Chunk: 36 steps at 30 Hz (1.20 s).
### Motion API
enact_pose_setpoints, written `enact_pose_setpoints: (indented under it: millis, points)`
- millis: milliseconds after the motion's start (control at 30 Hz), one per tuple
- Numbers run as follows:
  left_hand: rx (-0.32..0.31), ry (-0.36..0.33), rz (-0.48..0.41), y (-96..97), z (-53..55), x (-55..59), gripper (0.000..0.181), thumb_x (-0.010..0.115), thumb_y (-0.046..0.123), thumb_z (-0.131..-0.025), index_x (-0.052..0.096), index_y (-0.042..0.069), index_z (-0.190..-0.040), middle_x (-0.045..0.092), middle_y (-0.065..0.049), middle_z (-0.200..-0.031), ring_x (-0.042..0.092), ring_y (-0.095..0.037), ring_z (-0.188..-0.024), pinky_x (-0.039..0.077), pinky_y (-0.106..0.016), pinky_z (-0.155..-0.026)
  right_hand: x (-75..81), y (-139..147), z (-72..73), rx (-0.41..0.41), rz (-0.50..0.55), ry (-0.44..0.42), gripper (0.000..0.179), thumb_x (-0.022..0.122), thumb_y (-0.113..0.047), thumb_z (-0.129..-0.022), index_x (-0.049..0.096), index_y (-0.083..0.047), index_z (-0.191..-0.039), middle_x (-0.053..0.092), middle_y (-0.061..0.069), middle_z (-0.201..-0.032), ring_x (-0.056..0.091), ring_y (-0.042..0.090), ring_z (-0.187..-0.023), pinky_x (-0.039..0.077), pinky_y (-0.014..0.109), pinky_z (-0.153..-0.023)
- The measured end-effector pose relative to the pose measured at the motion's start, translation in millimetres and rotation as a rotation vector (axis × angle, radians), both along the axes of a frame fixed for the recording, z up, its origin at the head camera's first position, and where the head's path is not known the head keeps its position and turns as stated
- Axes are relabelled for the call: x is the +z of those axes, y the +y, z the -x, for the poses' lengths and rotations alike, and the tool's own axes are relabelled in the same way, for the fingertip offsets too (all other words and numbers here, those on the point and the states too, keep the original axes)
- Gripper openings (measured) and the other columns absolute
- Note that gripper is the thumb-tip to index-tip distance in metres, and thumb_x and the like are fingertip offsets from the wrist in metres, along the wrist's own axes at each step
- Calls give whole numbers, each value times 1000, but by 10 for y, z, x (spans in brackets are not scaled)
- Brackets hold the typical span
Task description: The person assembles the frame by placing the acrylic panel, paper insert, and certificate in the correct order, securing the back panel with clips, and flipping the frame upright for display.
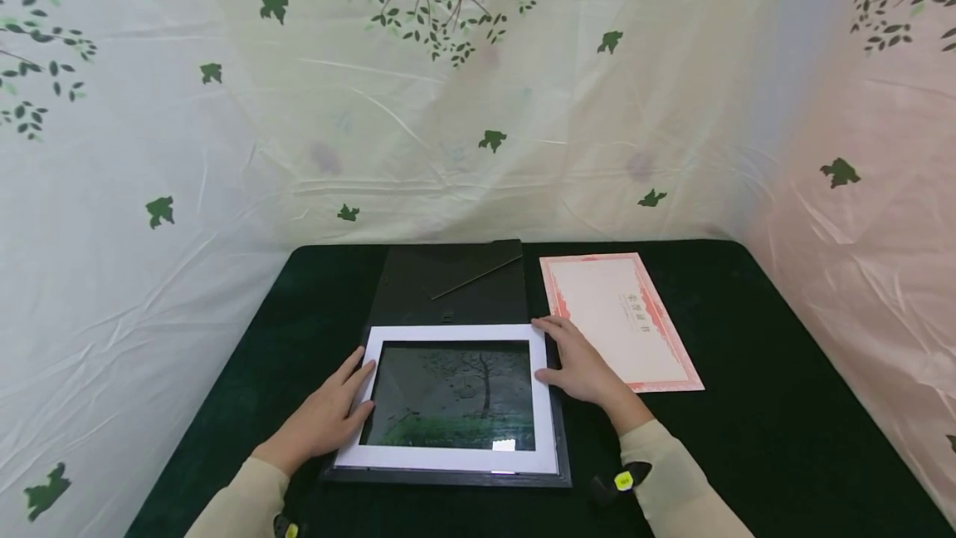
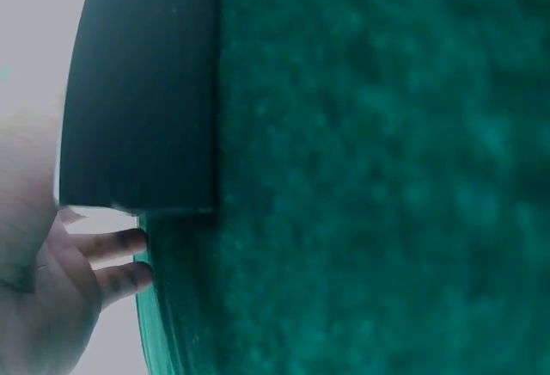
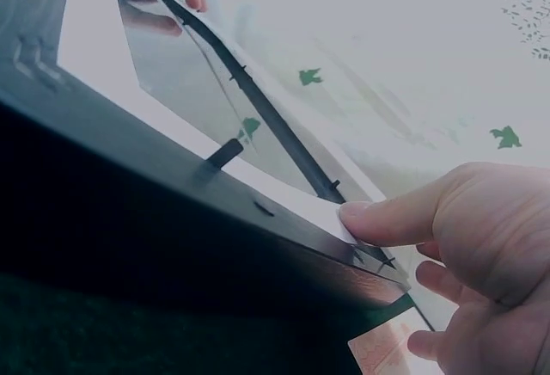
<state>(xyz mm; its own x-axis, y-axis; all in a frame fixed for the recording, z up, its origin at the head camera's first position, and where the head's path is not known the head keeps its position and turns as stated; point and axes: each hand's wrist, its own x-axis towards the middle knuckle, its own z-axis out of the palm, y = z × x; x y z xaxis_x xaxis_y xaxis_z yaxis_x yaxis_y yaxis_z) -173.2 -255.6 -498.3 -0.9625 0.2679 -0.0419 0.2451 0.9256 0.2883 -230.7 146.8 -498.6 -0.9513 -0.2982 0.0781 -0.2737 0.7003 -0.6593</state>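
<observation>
A black picture frame (image 1: 448,478) lies on the table, its metal tabs (image 3: 226,153) showing along the rim. On it sits a white mat (image 1: 448,460) around a shiny dark pane (image 1: 448,397) that mirrors the leafy curtain. My left hand (image 1: 319,420) rests at the left side, fingers spread and touching the mat's edge. At the upper right corner is my right hand (image 1: 581,364). Its thumb (image 3: 378,222) presses the mat's edge; the other fingers extend past the corner. In the left wrist view the frame's dark side (image 2: 142,91) hides part of the left hand.
Behind the frame lies a dark board (image 1: 407,281) with a thin slanted strip across it. To the right is a pink-bordered certificate (image 1: 590,314), close to the right hand. A dark green cloth (image 1: 747,455) covers the table; a leaf-patterned curtain (image 1: 418,114) surrounds it.
</observation>
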Motion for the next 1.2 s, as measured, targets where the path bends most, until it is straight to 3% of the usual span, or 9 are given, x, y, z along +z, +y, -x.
enact_pose_setpoints:
  millis: [267, 667, 1033, 1200]
  points:
    - [8, 61, 44, 85, -5, 46, 60, 67, 23, -89, 46, 8, -143, 25, -18, -155, 35, -39, -136, 34, -56, -103, 12, -4, 7, 2, 29, 1, 77, 80, -16, -79, 43, -18, -145, 36, 8, -145, 43, 29, -125, 41, 50, -101]
    - [-12, 44, 56, 123, -26, 70, 55, 67, 21, -88, 51, 8, -139, 36, -17, -150, 34, -38, -136, 33, -57, -104, -31, 19, 11, 0, 20, -39, 71, 77, -22, -82, 44, -15, -144, 39, 8, -147, 38, 31, -132, 37, 53, -104]
    - [-41, 64, 52, 82, -37, 36, 58, 67, 34, -90, 51, 7, -138, 36, -15, -150, 32, -37, -137, 32, -56, -105, -35, -8, -27, 39, -39, -44, 75, 81, -28, -76, 49, -12, -141, 30, 9, -154, 27, 34, -139, 34, 58, -103]
    - [-30, 25, 59, 73, -39, 34, 76, 67, 55, -84, 48, 10, -141, 33, -14, -152, 29, -39, -139, 31, -58, -105, -48, -19, -31, 41, -72, -50, 73, 80, -31, -76, 50, -13, -141, 27, 8, -156, 26, 35, -140, 35, 58, -102]
